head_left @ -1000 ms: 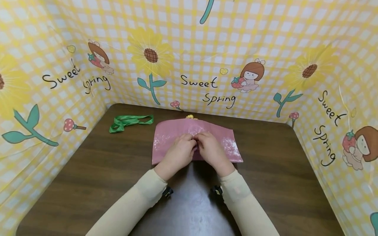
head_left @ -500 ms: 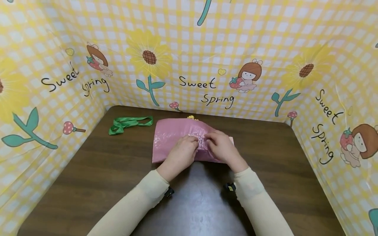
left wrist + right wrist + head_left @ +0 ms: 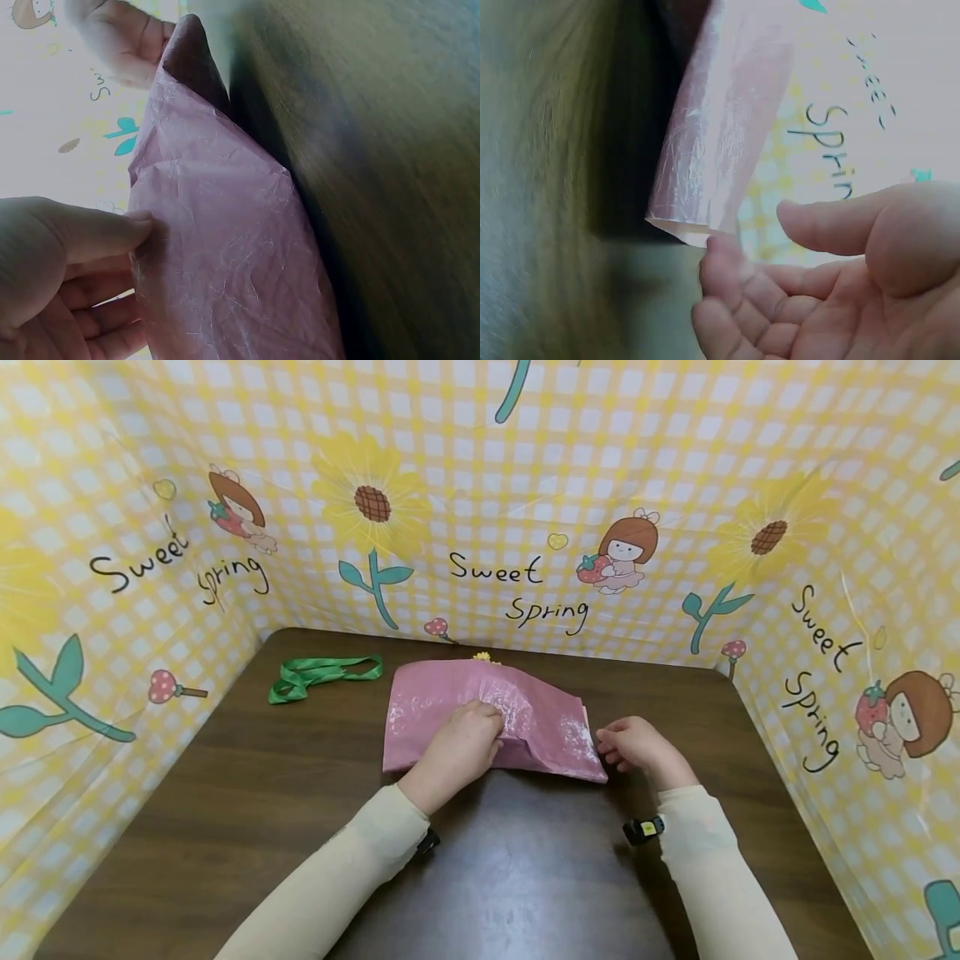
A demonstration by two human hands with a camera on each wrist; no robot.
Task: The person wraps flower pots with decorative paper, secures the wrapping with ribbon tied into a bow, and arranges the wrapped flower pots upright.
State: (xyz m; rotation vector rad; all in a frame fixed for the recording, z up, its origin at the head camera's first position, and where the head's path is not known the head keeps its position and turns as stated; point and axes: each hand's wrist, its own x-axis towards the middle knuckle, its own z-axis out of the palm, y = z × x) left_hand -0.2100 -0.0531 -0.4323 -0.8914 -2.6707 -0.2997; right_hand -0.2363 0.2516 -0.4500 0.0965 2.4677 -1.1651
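Note:
A pink, shiny sheet of wrapping paper lies bulging and folded on the table. Just behind its top edge shows a small piece of a yellow flower; the rest is hidden. My left hand pinches the wrapping paper near its middle; in the left wrist view the thumb lies on the near face, with the other fingers behind the edge. Beside the paper's right end is my right hand, holding nothing. In the right wrist view its fingers are loosely bent close to the paper's pale-edged end; contact is unclear.
A loosely looped green ribbon lies at the back left of the dark wooden table. Yellow-checked cloth walls the table at the back and on both sides.
My right hand has moved away from the left hand, rightward along the paper to beyond its right end. The left hand has stayed on the paper's middle.

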